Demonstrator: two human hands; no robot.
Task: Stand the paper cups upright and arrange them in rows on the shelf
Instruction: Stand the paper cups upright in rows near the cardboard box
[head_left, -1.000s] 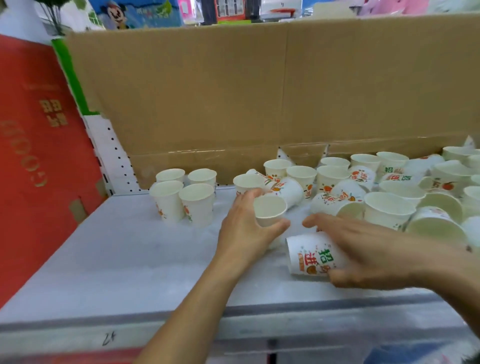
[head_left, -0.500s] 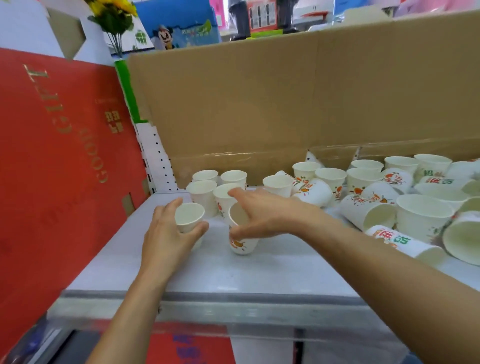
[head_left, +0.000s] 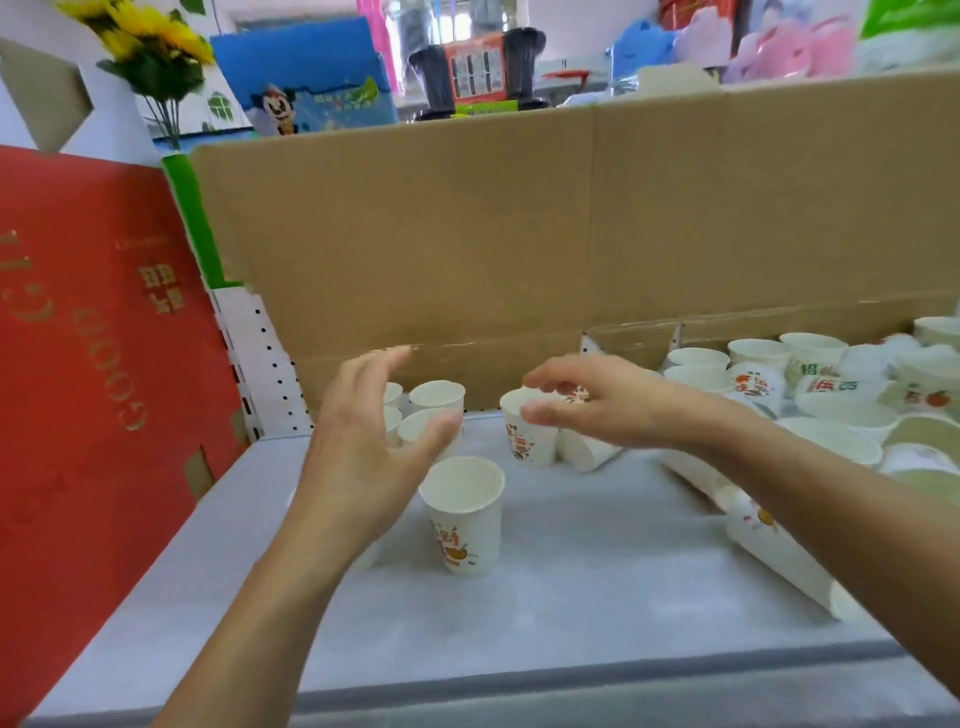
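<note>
White paper cups with orange and green print stand and lie on the grey shelf (head_left: 571, 597). A small group of upright cups (head_left: 436, 397) stands at the back left. One upright cup (head_left: 464, 514) stands alone in front of them, touched by nothing. My left hand (head_left: 371, 447) hovers open with spread fingers just left of it, partly hiding the group. My right hand (head_left: 592, 402) reaches in from the right; its thumb and fingers curl round the rim of another upright cup (head_left: 524, 441). Beside that one a cup (head_left: 587, 452) lies on its side.
A jumble of upright and tipped cups (head_left: 831, 395) fills the right side, with a stack lying on its side (head_left: 779, 561) near the front. A cardboard wall (head_left: 467, 234) closes the back. A red box (head_left: 78, 364) closes the left.
Both hands have let go of the cups they were setting down by the group. My left hand has lifted and opened. My right hand has moved right to another cup.
</note>
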